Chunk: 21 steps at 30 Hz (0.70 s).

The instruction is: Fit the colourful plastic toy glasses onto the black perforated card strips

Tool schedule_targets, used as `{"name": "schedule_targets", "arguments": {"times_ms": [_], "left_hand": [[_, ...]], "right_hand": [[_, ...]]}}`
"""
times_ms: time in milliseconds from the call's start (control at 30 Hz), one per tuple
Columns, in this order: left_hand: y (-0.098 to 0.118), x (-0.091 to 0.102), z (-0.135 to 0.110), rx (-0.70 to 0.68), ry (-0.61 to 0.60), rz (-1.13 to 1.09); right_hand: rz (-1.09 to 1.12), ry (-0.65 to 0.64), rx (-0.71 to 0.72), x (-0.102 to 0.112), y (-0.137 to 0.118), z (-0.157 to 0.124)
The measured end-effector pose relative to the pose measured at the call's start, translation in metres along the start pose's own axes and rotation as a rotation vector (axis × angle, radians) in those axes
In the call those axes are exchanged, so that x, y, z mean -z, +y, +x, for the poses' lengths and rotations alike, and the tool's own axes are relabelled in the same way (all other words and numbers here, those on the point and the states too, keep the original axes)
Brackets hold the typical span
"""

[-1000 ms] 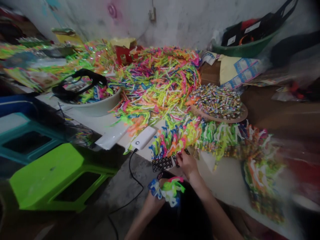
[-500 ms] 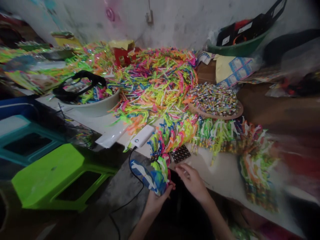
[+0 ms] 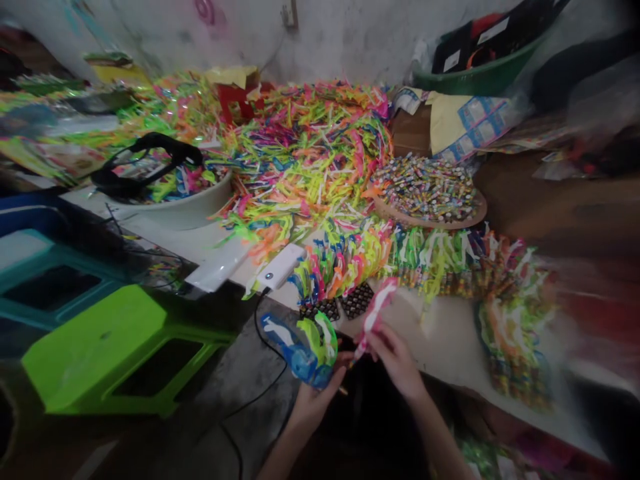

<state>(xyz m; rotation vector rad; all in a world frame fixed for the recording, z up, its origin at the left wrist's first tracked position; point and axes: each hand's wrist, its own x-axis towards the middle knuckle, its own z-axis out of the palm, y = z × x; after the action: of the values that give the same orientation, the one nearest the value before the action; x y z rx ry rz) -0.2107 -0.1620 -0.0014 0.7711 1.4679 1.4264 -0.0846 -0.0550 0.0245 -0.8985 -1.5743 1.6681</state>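
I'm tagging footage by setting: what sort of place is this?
Probably a small workshop: a big heap of colourful plastic pieces lies on a long table, more pieces are lined up in front of it, and a green stool stands nearby.

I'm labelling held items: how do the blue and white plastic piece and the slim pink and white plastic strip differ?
The blue piece leans left in the left hand; the pink strip leans right in the right hand. The blue piece is bunched with green pieces; the pink strip is single. Both show white.
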Motion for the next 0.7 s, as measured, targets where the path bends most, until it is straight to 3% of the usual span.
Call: {"name": "schedule_targets", "arguments": {"times_ms": [100,233,400,700], "left_hand": [[-0.002,0.006,0.003,-0.034,0.023,-0.018],[-0.007,0.010,0.004,-0.025,0.037,-0.044],[-0.014,0.018,0.004,-0.010,0.029,-0.044],[-0.015,0.022,0.009,0.003,0.029,-0.061]], "right_hand": [[0.142,0.197,-0.010,0.010,0.004,0.020],[0.153,0.282,-0.006,0.014,0.016,0.053],[0.127,0.334,0.036,0.008,0.030,0.076],[0.015,0.320,0.068,0.004,0.037,0.079]]}}
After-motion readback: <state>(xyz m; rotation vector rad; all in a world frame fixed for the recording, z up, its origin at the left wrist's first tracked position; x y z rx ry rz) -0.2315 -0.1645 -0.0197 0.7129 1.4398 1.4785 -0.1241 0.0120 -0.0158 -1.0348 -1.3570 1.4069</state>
